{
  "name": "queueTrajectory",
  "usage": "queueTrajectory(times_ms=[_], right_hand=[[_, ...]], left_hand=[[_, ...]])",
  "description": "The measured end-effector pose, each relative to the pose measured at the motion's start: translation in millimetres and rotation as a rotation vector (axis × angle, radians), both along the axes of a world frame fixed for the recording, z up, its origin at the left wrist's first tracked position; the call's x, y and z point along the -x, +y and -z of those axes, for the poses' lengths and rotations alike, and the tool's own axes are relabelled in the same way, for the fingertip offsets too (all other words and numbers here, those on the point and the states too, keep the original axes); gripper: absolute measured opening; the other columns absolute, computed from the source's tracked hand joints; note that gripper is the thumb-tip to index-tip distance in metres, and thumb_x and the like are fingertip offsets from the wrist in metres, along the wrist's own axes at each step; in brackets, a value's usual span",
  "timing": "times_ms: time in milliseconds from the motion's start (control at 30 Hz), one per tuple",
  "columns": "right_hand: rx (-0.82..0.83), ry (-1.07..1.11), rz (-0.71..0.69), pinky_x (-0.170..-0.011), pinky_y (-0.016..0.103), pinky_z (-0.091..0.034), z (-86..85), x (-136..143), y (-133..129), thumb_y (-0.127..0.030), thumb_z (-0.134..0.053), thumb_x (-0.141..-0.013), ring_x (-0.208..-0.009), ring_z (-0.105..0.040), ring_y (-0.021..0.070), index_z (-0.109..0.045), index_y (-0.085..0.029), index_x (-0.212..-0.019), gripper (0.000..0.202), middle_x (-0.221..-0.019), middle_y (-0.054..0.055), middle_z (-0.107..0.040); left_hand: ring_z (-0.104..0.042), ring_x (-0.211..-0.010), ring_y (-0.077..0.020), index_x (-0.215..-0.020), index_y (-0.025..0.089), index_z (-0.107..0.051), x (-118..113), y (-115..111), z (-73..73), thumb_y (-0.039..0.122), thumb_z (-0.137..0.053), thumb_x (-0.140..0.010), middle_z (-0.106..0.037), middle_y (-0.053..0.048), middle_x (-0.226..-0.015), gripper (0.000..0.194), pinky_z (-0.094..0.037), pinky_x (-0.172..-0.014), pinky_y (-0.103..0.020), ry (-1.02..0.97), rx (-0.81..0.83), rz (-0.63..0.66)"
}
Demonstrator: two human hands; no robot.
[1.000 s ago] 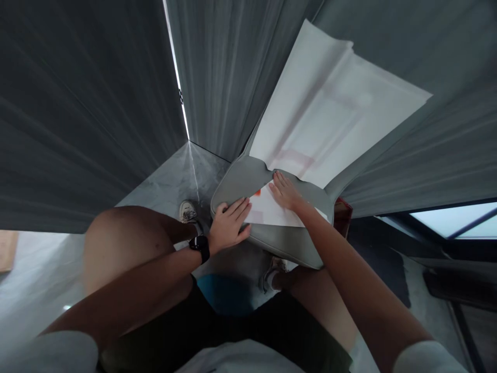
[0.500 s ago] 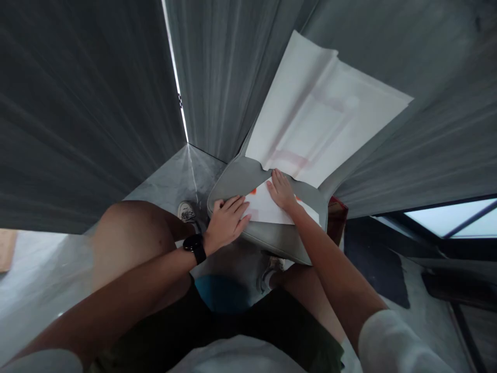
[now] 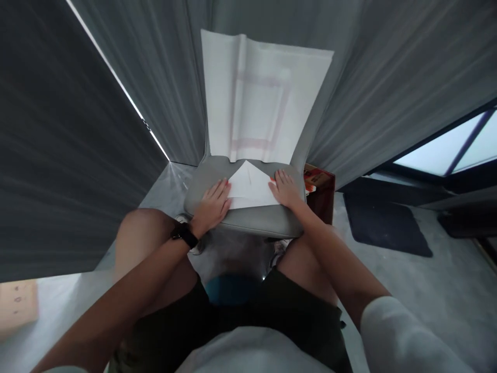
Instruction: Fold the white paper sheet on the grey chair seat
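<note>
A folded sheet of white paper (image 3: pixel 250 189) lies on the grey chair seat (image 3: pixel 260 220), its top edge forming a point towards the backrest. Small orange-red marks show near its two side corners. My left hand (image 3: pixel 213 204) rests flat on the left end of the paper, fingers stretched out. On the right end lies my right hand (image 3: pixel 286 187), its fingers also extended and pressing down. A large creased white sheet (image 3: pixel 264 98) leans against the chair's backrest, with faint pinkish bands showing on it.
A reddish box (image 3: pixel 322 194) stands on the floor beside the chair's right side. Grey curtains (image 3: pixel 163 67) hang around the chair. A dark mat (image 3: pixel 384 223) lies on the floor to the right, and a wooden piece (image 3: pixel 19 305) is at the lower left.
My right hand has slid from the middle of the folded paper to its right end, uncovering the pointed top. My left hand stays at the left end. The view has turned.
</note>
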State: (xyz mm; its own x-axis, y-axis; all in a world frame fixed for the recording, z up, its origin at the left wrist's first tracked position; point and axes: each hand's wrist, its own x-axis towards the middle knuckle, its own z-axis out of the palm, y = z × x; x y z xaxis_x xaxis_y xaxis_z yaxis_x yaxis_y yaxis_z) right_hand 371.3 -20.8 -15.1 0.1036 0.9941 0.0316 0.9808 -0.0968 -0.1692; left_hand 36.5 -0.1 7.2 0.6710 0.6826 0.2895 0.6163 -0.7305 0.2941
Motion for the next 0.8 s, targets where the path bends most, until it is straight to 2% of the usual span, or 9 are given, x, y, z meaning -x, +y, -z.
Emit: queueTrajectory(times_ms=[67,167,267,333,400,467,600,700,800], right_hand=[[0.012,0.018,0.011,-0.133,0.055,-0.023,0.7,4.4,1.8,-0.054,-0.025,-0.109,-0.163,-0.029,0.0344,-0.039,0.001,-0.163,0.078,-0.172,0.022,-0.033],[-0.02,0.083,0.014,-0.133,0.053,-0.024,-7.8,9.5,2.3,-0.053,-0.027,-0.109,-0.162,-0.032,0.0324,-0.043,-0.002,-0.162,0.075,-0.171,0.021,-0.037],[-0.159,0.144,0.077,-0.132,0.054,-0.026,-19.7,10.6,-5.1,-0.045,-0.025,-0.109,-0.159,-0.037,0.032,-0.048,0.0,-0.158,0.07,-0.166,0.024,-0.044],[-0.287,0.157,0.134,-0.132,0.054,-0.024,-23.9,11.1,-14.4,-0.042,-0.022,-0.11,-0.16,-0.036,0.0316,-0.046,0.001,-0.159,0.069,-0.167,0.024,-0.043],[-0.343,0.152,0.137,-0.133,0.054,-0.023,-22.9,13.2,-25.1,-0.042,-0.023,-0.11,-0.161,-0.033,0.0313,-0.042,0.001,-0.161,0.069,-0.169,0.024,-0.04],[-0.282,0.141,0.094,-0.132,0.054,-0.024,-17.6,16.7,-35.0,-0.043,-0.027,-0.11,-0.161,-0.033,0.0319,-0.041,-0.001,-0.162,0.069,-0.168,0.023,-0.041],[-0.123,0.106,0.065,-0.132,0.054,-0.025,-7.8,23.6,-46.8,-0.043,-0.033,-0.109,-0.16,-0.036,0.0324,-0.046,-0.004,-0.159,0.065,-0.167,0.022,-0.043],[-0.127,0.09,0.086,-0.13,0.053,-0.026,-12.3,27.3,-50.5,-0.041,-0.033,-0.109,-0.159,-0.037,0.0327,-0.047,-0.004,-0.158,0.063,-0.167,0.022,-0.044],[-0.14,0.112,0.118,-0.124,0.053,-0.036,-24.0,31.9,-54.9,-0.039,-0.036,-0.108,-0.15,-0.049,0.0347,-0.055,-0.005,-0.151,0.058,-0.158,0.024,-0.055]], left_hand=[[-0.04,-0.156,-0.0388,-0.159,0.004,-0.046,-3.5,-0.1,8.9,0.039,-0.029,-0.112,-0.04,-0.024,-0.168,0.061,-0.034,-0.126,-0.06,0.062,-0.023,-0.013],[-0.043,-0.154,-0.0402,-0.159,0.007,-0.047,-0.3,1.2,15.4,0.039,-0.029,-0.111,-0.043,-0.024,-0.166,0.061,-0.035,-0.124,-0.063,0.107,-0.069,-0.033],[-0.046,-0.152,-0.0405,-0.161,0.01,-0.045,7.0,8.0,10.1,0.043,-0.031,-0.111,-0.045,-0.024,-0.165,0.062,-0.038,-0.122,-0.064,0.132,-0.073,-0.026],[-0.045,-0.153,-0.0395,-0.163,0.01,-0.042,10.3,12.3,4.2,0.045,-0.032,-0.111,-0.043,-0.024,-0.166,0.063,-0.039,-0.122,-0.063,0.11,-0.065,-0.026],[-0.039,-0.157,-0.0368,-0.166,0.01,-0.036,10.5,13.5,1.3,0.044,-0.031,-0.111,-0.038,-0.022,-0.169,0.065,-0.037,-0.125,-0.06,0.072,-0.068,-0.023],[-0.037,-0.158,-0.0355,-0.167,0.01,-0.034,7.6,10.6,3.3,0.043,-0.03,-0.112,-0.037,-0.021,-0.17,0.064,-0.036,-0.126,-0.059,0.081,-0.063,-0.004],[-0.039,-0.156,-0.0387,-0.165,0.01,-0.039,0.0,-0.7,13.1,0.043,-0.03,-0.111,-0.039,-0.022,-0.169,0.064,-0.034,-0.125,-0.064,0.182,-0.054,0.008],[-0.04,-0.156,-0.0386,-0.163,0.009,-0.043,-0.5,-2.9,15.4,0.044,-0.032,-0.11,-0.039,-0.022,-0.169,0.064,-0.033,-0.126,-0.062,0.202,-0.033,0.018],[-0.044,-0.154,-0.0359,-0.158,0.011,-0.049,2.6,5.2,11.0,0.046,-0.035,-0.11,-0.045,-0.02,-0.166,0.061,-0.037,-0.125,-0.059,0.172,0.05,0.007]])
